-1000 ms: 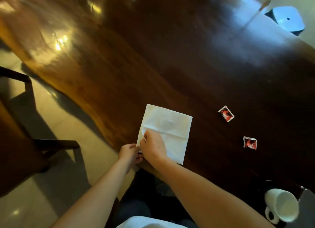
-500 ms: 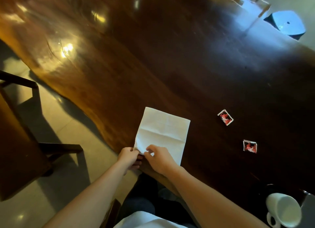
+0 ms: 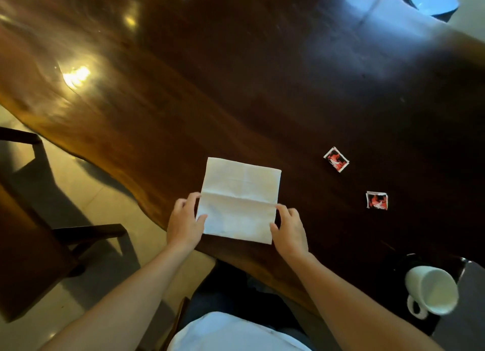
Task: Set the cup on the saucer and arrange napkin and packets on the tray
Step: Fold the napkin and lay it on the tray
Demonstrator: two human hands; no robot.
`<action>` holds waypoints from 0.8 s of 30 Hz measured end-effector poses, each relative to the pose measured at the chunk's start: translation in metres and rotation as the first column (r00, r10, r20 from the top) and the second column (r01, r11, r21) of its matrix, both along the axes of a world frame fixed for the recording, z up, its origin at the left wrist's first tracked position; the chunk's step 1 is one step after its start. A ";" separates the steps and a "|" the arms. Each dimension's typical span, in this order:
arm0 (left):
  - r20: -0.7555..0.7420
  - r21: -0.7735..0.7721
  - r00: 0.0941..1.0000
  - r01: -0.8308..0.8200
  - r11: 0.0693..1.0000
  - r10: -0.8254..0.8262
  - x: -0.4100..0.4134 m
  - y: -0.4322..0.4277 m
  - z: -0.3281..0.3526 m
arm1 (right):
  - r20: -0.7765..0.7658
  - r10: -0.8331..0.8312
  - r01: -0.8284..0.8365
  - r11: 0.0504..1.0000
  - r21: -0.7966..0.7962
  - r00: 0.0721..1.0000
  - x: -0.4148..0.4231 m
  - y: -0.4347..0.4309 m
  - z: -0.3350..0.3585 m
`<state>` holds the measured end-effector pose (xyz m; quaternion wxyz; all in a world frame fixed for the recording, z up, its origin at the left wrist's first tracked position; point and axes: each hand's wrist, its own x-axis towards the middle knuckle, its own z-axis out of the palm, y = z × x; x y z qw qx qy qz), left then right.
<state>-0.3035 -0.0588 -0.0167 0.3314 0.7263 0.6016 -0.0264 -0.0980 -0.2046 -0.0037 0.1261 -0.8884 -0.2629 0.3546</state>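
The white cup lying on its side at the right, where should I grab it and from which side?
Probably by the body of the white ceramic cup, from above with the right hand. It lies tipped, mouth toward the camera, its loop handle low at the near left, awkward to pinch.

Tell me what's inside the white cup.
The cup lies tipped on its side, its mouth facing the camera. The visible interior is plain white and looks empty. Whatever lies beneath the cup is too dark to make out.
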 end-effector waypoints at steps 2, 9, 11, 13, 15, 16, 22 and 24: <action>0.005 0.042 0.993 0.117 0.992 -0.117 0.008 0.012 -0.004 | 0.029 0.014 -0.016 0.998 0.066 0.999 0.007 0.009 -0.003; 0.029 0.050 0.969 0.244 0.969 -0.246 0.017 0.045 -0.021 | 0.145 0.122 -0.124 0.992 0.011 0.982 0.023 0.022 -0.021; 0.031 0.050 0.955 0.293 0.955 -0.294 0.013 0.052 -0.023 | 0.163 0.088 -0.095 0.995 0.033 0.983 0.022 0.024 -0.023; 0.013 0.035 0.943 0.332 0.943 -0.333 0.008 0.058 -0.024 | 0.159 0.033 -0.043 0.997 0.065 0.987 0.020 0.025 -0.024; 0.005 0.005 0.939 0.343 0.939 -0.343 0.005 0.062 -0.023 | 0.167 0.011 -0.025 0.997 0.078 0.986 0.018 0.024 -0.025; 0.001 -0.006 0.939 0.343 0.939 -0.343 0.005 0.063 -0.022 | 0.174 0.013 -0.028 0.996 0.084 0.985 0.018 0.024 -0.025; -0.050 0.014 0.918 0.395 0.919 -0.394 0.006 0.064 -0.017 | 0.214 0.081 -0.093 0.995 0.048 0.974 0.015 0.023 -0.026; -0.046 0.028 0.909 0.416 0.909 -0.415 0.005 0.062 -0.016 | 0.244 0.126 -0.132 0.991 0.007 0.962 0.013 0.022 -0.026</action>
